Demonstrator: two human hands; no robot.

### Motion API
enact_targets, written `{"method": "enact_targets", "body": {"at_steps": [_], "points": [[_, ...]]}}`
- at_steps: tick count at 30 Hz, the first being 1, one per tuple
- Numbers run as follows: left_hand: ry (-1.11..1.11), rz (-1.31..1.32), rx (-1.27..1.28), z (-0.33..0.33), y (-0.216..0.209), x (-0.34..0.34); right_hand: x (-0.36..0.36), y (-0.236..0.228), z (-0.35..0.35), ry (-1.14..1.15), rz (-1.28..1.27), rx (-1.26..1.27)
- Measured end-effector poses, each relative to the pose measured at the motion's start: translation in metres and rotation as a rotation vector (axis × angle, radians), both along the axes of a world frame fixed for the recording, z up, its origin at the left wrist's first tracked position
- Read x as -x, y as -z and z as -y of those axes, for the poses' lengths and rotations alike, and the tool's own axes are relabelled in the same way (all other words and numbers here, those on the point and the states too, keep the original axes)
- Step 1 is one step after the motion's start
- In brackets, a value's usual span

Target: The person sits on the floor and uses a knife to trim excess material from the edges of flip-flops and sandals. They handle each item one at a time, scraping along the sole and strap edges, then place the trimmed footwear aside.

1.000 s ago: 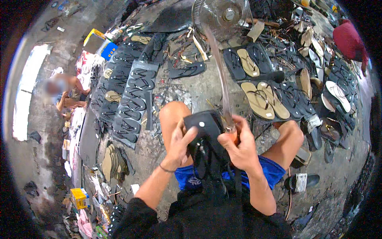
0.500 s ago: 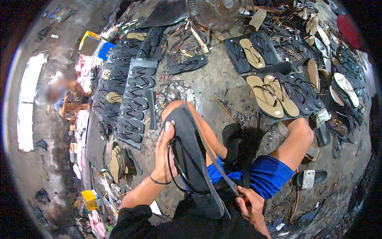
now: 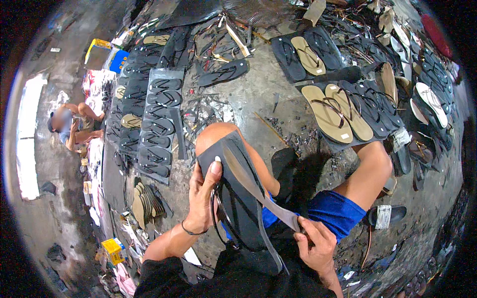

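Change since prev. frame: knife blade turned broadside to view, now across R part of sandal at far end; prev. along R edge. Likely meaning: edge trim in progress, not complete; loose strip hanging at near R side, attachment point hard to tell. LH: fingers wrapped round L edge of sandal, thumb on top. RH: fingers curled round knife's near end, handle hidden. Sandal pos.: centre, near, tilted, far end by L knee. Surroundings: black sandals L; tan sandals R; fan at far edge; co-worker far L. Obstructions: L thumb near blade, L knee close behind cut.
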State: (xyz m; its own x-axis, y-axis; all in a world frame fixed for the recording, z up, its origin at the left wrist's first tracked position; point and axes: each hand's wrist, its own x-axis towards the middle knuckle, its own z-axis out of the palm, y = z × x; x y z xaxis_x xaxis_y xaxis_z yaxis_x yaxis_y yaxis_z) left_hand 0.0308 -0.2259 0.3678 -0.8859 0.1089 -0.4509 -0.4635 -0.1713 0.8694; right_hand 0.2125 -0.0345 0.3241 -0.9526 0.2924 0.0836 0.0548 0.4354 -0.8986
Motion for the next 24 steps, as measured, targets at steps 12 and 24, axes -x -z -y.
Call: {"method": "enact_targets", "body": {"at_steps": [12, 24], "points": [[0.145, 0.029, 0.038, -0.012, -0.009, -0.004, 0.124, -0.037, -0.014, -0.015, -0.044, 0.006], [0.721, -0.269, 0.289, 0.036, -0.044, 0.033, -0.024, 0.007, -0.042, -0.078, -0.026, 0.04]]}}
